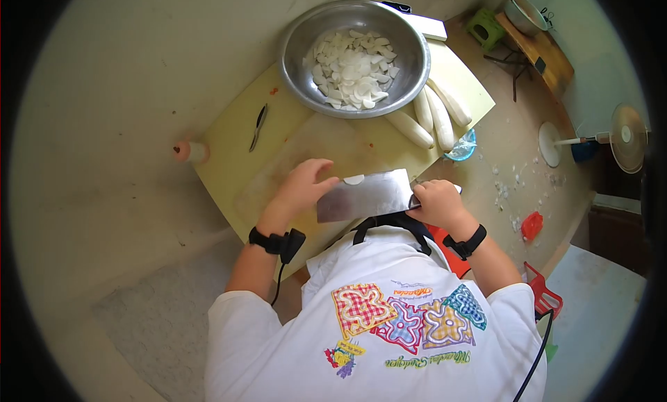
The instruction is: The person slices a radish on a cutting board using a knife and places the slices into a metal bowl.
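My right hand (439,204) grips the handle of a cleaver (372,201), whose broad blade lies flat-side up near the front edge of the table. A thin white slice (354,180) sits on the blade by its far edge. My left hand (302,187) is just left of the blade, thumb and fingers apart and holding nothing, with the fingertips close to the slice. Beyond my hands stands a large metal bowl (292,72) with many white slices (358,69) in it. Several peeled, long white radishes (441,117) lie to the bowl's right.
A peeler (258,128) lies on the yellowish table (229,145), left of the bowl. A pinkish bottle (191,151) stands by the left edge. At the right are a blue container (462,146), a fan (625,135), a red object (532,225) and scraps on the floor.
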Available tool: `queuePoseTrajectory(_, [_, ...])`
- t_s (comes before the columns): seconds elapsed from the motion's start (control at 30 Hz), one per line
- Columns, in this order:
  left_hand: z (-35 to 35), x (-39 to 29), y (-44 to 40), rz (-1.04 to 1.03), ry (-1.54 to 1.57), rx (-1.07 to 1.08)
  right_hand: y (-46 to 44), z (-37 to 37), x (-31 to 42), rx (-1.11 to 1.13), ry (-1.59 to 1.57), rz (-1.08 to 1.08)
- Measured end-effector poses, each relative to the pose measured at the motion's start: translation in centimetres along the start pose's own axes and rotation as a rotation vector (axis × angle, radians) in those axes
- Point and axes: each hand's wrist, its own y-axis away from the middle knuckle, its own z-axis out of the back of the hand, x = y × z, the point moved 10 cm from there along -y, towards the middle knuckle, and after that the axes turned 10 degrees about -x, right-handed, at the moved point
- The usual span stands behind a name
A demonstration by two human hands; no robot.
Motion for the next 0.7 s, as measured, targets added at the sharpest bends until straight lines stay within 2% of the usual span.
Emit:
queuePoseTrajectory(0.03, [-2.6,-0.7,0.0,0.029,-0.067,0.209,0.2,0.5,0.3,0.003,0.025,0.061])
queuePoseTrajectory(0.07, [-3.2,-1.5,-0.6,0.023,-0.073,0.204,0.4,1.0,0.6,0.005,0.051,0.121])
queuePoseTrajectory(0.13, [-6.8,-2.1,-0.8,0.052,-0.113,0.483,0.9,2.5,0.8,-0.052,0.035,0.174])
queuePoseTrajectory(0.2, [-8.5,-2.3,-1.5,0.048,-0.086,0.536,1.9,3.8,0.9,-0.167,0.005,0.256])
queuePoseTrajectory(0.27, [-10.2,-2.9,-1.3,0.071,-0.03,0.68,2.7,4.2,0.3,-0.13,0.042,0.258])
queuePoseTrajectory(0.33, [-10.8,-3.9,-1.6,0.035,-0.019,0.688,3.2,4.7,-0.5,-0.148,0.031,0.268])
queuePoseTrajectory(0.4, [-11.3,-3.5,-2.2,0.162,0.008,0.678,3.6,5.4,-1.2,-0.174,0.034,0.256])
queuePoseTrajectory(0.53, [-12.1,-5.4,-3.8,0.131,0.01,0.664,4.4,6.2,-2.9,-0.203,0.054,0.228])
queuePoseTrajectory(0.67, [-12.0,-5.8,-8.2,0.08,0.108,0.532,4.9,7.2,-4.1,-0.241,0.047,0.234])
queuePoseTrajectory(0.7, [-10.4,-6.3,-10.5,0.068,0.241,0.375,5.1,7.4,-4.4,-0.244,0.045,0.227])
